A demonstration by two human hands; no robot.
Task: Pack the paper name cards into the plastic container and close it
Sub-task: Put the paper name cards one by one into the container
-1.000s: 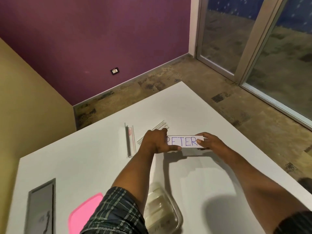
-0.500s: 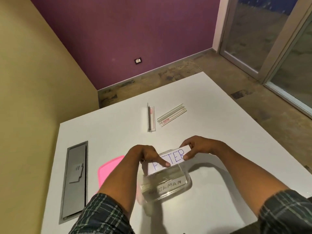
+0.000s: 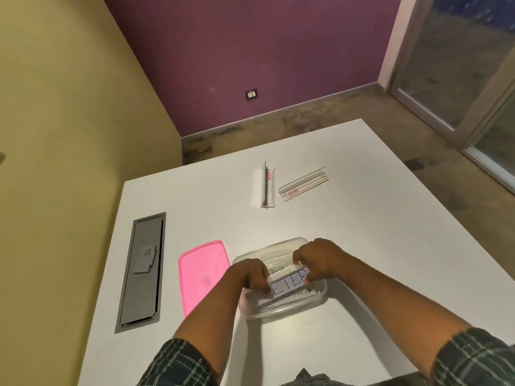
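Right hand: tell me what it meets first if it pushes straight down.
Probably the name cards already lying in the clear container; the right hand lowers the PETER card onto them. Depth unclear.

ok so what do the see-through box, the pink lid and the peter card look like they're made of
Clear rectangular container: seemingly thin glossy plastic, since the table and cards show through its walls. Flat pink rectangular lid: opaque moulded plastic, probably, with a raised rim and soft sheen. White "PETER" name card: matte paper with handwritten blue letters.

Pink lid (image 3: 203,274), white table (image 3: 362,232), plaid sleeves (image 3: 178,363), purple wall (image 3: 250,51)
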